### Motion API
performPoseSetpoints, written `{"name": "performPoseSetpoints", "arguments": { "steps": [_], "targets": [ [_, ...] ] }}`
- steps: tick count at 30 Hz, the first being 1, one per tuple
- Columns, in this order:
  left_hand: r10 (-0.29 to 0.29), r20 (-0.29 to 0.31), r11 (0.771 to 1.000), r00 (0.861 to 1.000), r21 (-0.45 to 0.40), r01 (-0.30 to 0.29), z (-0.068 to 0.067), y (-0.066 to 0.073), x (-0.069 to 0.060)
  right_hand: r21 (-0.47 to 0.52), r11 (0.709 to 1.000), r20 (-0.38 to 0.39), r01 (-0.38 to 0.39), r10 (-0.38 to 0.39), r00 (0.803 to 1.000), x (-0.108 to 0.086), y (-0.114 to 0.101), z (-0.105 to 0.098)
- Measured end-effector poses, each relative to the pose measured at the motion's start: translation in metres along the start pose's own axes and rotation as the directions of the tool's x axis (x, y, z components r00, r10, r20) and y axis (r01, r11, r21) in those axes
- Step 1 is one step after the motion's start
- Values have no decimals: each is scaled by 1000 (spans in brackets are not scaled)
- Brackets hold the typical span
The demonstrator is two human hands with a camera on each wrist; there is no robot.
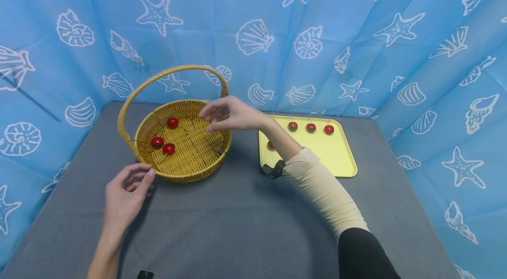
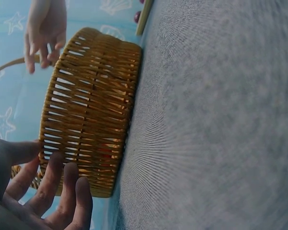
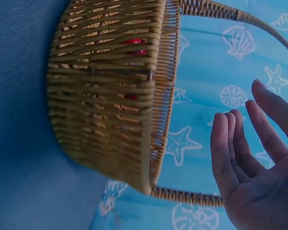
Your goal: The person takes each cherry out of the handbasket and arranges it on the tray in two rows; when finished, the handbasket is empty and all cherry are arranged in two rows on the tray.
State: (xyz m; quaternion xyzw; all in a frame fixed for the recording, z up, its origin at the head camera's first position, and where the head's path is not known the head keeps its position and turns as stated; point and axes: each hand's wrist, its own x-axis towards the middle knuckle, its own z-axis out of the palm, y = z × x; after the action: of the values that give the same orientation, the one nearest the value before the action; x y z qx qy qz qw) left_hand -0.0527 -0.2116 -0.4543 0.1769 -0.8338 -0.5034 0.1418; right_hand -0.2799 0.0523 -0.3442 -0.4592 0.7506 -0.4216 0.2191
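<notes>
Wicker basket (image 1: 206, 174), red cherries (image 1: 168, 148) inside, left hand (image 1: 126, 193) pinching its rim (image 1: 180, 176), right hand (image 1: 239, 115) relaxed, empty, above.

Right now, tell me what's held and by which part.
The left hand grips the basket by its near-left rim; the right hand holds nothing.
</notes>
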Motion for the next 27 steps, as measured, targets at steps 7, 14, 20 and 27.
{"name": "performPoseSetpoints", "arguments": {
  "steps": [7,14,20,27],
  "targets": [
    [-7,3,1000,1000,-6,7,1,-1,0,-25,1000,60,17,-16,998,31,-2,6],
    [14,-4,1000,1000,-21,-14,-1,1,0,-5,1000,110,-9,9,994,59,-8,11],
    [24,-19,1000,1000,-10,-24,-1,2,-1,60,992,182,-110,98,978,81,-12,19],
    [15,-12,1000,1000,-17,-15,0,1,0,137,976,229,-171,137,964,103,-11,33]
  ]
}}
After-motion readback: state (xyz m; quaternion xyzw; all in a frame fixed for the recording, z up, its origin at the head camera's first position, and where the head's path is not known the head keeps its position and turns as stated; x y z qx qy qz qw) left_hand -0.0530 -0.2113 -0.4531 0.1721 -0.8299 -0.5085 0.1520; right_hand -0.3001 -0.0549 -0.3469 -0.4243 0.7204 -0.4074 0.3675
